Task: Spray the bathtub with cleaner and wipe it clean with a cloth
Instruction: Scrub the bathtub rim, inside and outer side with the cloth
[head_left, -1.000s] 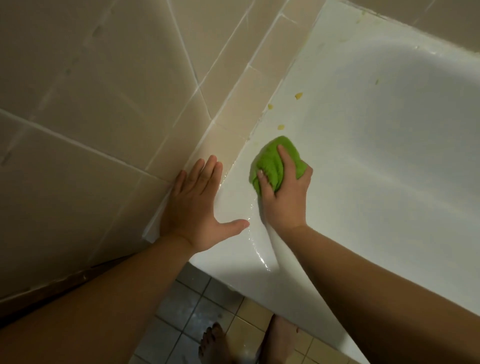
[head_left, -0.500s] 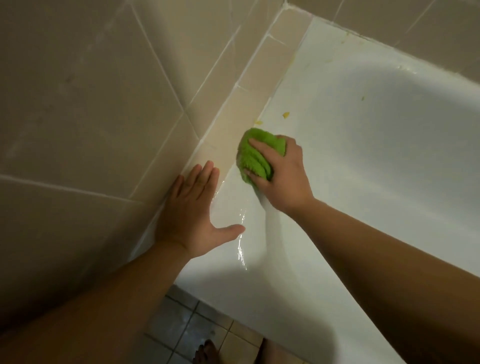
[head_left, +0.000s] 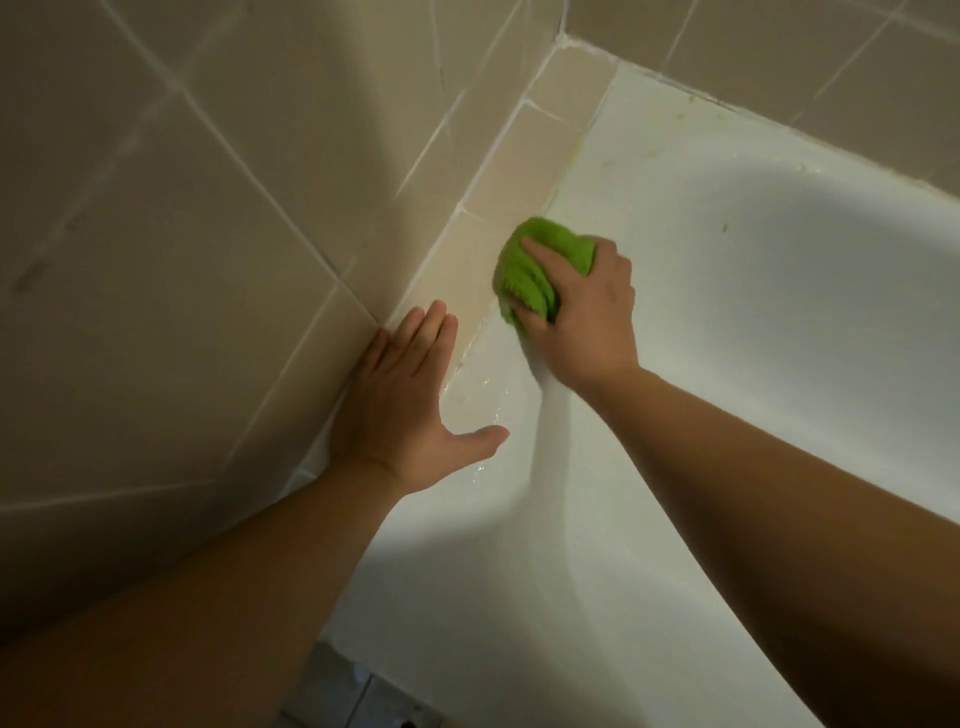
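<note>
Right hand (head_left: 582, 317) is gripping a bunched green cloth (head_left: 540, 270), fingers curled over the top of it, pressing it down on the bathtub (head_left: 727, 322) rim at the rim's outer edge, right where that edge is meeting the narrow beige tile ledge (head_left: 524, 171). Cloth is sitting partway along the end rim, well short of the far corner. Left hand (head_left: 405, 410) is lying flat and wide, fingers straight and together, thumb splayed out; palm is resting across the ledge and the near part of the rim, fingertips pointing toward the far corner. It is holding nothing. The two hands are near each other but apart.

Wet streaks (head_left: 483, 400) are glistening on the rim between the hands. Small yellowish specks (head_left: 724, 227) are showing on the far rim and the basin's inner slope. Beige wall tiles (head_left: 182, 234) are rising left of the ledge and behind the tub. A strip of grey floor tile (head_left: 343, 691) is showing below the tub's near corner.
</note>
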